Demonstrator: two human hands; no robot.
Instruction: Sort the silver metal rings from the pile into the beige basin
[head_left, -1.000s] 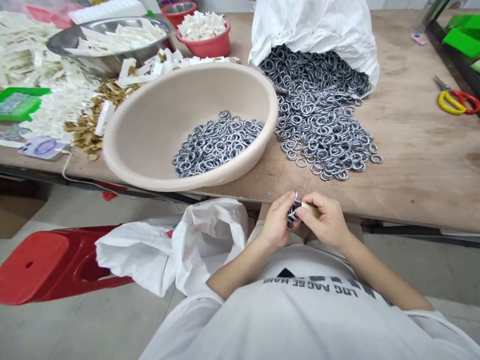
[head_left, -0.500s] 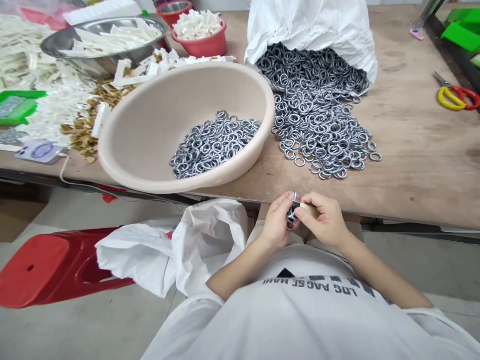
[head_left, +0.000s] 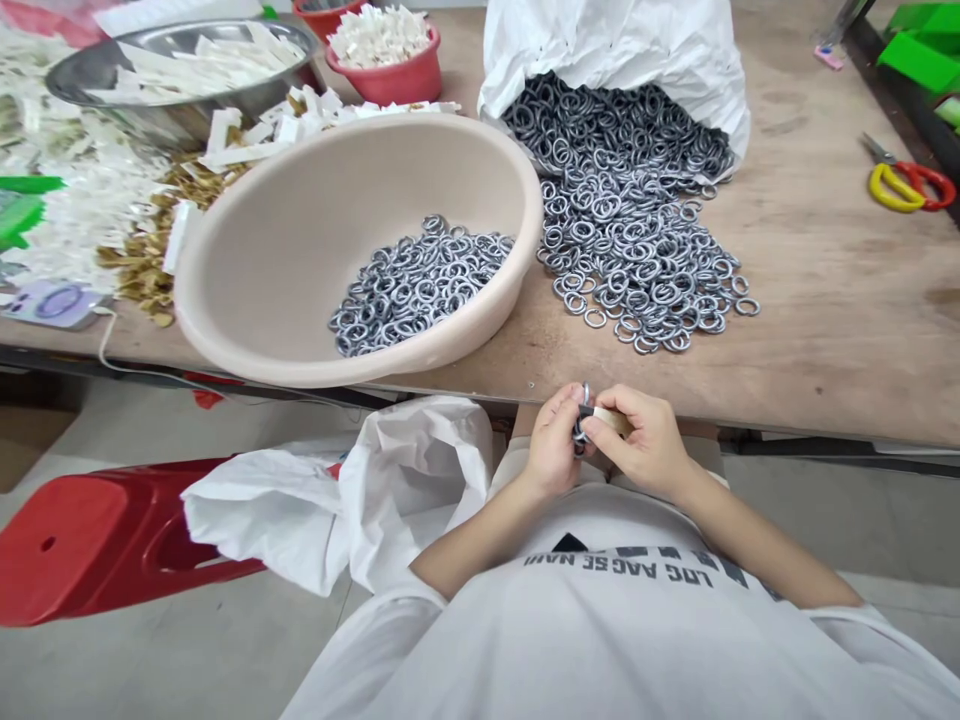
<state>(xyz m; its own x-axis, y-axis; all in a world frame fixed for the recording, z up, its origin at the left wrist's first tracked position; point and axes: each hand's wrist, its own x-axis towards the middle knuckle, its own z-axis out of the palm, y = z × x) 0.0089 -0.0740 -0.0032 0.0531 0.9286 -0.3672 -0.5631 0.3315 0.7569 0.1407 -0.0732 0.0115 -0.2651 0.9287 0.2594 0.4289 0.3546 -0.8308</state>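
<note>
My left hand [head_left: 553, 442] grips a small bunch of silver metal rings [head_left: 582, 418] just below the table's front edge. My right hand [head_left: 646, 440] pinches a small tan piece [head_left: 609, 420] against those rings, so the two hands touch. A heap of the same rings [head_left: 628, 225] spills from a white sack [head_left: 615, 45] onto the wooden table [head_left: 840, 290]. More rings [head_left: 416, 285] lie inside a beige plastic basin [head_left: 247, 260] that overhangs the table edge to my left.
A white bag [head_left: 367, 495] drapes over a red stool [head_left: 90, 545] at my left. White plastic pieces fill a steel bowl [head_left: 157, 75] and a red bowl [head_left: 390, 70]. Scissors [head_left: 907, 182] lie at the far right. A phone [head_left: 49, 302] sits at the left edge.
My hands stay together at the same spot with the rings. The view has shifted slightly, so the table's things sit a little further left and higher.
</note>
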